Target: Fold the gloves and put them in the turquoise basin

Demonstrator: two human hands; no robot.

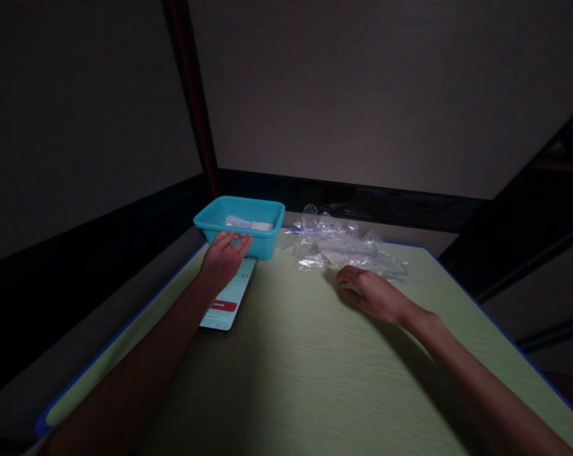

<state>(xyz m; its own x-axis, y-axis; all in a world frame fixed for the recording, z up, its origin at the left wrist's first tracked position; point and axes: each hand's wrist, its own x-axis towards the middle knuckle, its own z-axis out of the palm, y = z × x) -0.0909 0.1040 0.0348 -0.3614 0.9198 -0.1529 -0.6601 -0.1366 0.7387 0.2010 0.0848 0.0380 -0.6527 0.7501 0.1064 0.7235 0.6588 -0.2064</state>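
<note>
My left hand (pixel 223 258) is in front of a turquoise plastic basket (pixel 267 244), its fingers stretched out near the front wall and nothing visible in them. Whether the fingertips touch the basket I cannot tell. Under that hand and forearm lies a phone (pixel 225 306) with a lit screen and a red button, partly covered. My right hand (pixel 369 294) hovers low over the table, fingers loosely bent, a gap between thumb and fingers, with nothing seen in it. Just beyond it is a heap of clear, crinkled plastic bags (pixel 343 244).
Inside the basket are a white block-like item (pixel 261 225) and some clear plastic wrapping (pixel 237 221). The pale green table (pixel 290 367) has a blue edge. Behind it stands a plain wall (pixel 338 95) with a dark band along its lower part.
</note>
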